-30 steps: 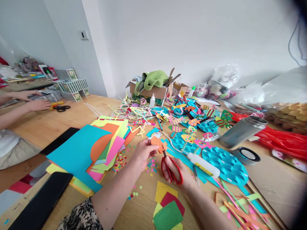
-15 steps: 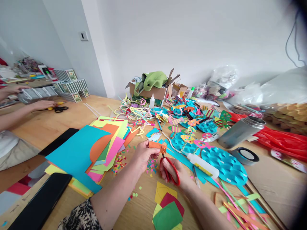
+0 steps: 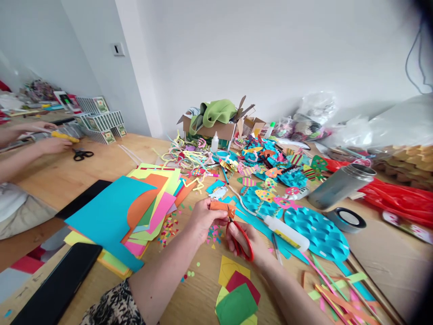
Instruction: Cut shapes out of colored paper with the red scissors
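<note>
Between the thumb and fingers of my left hand (image 3: 206, 220) is a small piece of orange paper (image 3: 219, 206). Red-handled scissors (image 3: 248, 243) are gripped in my right hand (image 3: 252, 241), with their blades up at the paper's right end. How far the blades are parted is too small to tell. Tiny coloured paper triangles (image 3: 168, 229) are scattered on the table left of and beneath my hands. Nearer to me lie cut pieces of green paper (image 3: 237, 304), red paper (image 3: 249, 282) and yellow paper (image 3: 227, 269).
A stack of coloured paper (image 3: 108, 203) and a black phone (image 3: 57, 284) lie left. To the right are a glue bottle (image 3: 287, 234), blue wavy discs (image 3: 316, 232), a metal flask (image 3: 341, 185) and tape (image 3: 347, 220). Across the table, a co-worker's hands (image 3: 56, 145) hold something yellow near black scissors (image 3: 83, 155).
My hands and the orange paper have hardly moved. At the left, the co-worker's hands have shifted and now lift the yellow item off the table, beside the black scissors.
</note>
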`<state>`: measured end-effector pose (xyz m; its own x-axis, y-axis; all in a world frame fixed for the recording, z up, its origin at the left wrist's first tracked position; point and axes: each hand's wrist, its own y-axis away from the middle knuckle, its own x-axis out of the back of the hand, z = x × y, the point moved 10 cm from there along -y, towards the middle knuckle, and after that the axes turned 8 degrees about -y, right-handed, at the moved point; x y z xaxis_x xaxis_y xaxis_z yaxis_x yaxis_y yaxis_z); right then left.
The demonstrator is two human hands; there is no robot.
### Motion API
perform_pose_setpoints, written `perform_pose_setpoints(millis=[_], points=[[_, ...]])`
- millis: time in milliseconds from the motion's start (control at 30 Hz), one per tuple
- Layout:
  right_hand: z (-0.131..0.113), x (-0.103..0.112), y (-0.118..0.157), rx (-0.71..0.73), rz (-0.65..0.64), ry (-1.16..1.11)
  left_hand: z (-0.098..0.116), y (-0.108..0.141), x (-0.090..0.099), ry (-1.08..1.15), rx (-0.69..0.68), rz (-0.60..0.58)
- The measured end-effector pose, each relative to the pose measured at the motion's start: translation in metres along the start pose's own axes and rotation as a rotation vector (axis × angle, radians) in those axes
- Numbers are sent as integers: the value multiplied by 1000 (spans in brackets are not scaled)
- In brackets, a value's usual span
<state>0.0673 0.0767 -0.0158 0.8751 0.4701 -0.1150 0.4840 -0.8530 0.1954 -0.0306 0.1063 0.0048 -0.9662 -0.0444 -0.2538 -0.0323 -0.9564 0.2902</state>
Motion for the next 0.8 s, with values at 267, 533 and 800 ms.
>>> perform_pose_setpoints(millis=[267,533,800], points=[[0,1,-1,13,0,25,-1,-2,4,-55,-9,16],[-1,2,0,15,7,32,1,-2,6,-53,-30,39],[1,3,1,-11,26,16,0,-3,7,-39,-29,46]])
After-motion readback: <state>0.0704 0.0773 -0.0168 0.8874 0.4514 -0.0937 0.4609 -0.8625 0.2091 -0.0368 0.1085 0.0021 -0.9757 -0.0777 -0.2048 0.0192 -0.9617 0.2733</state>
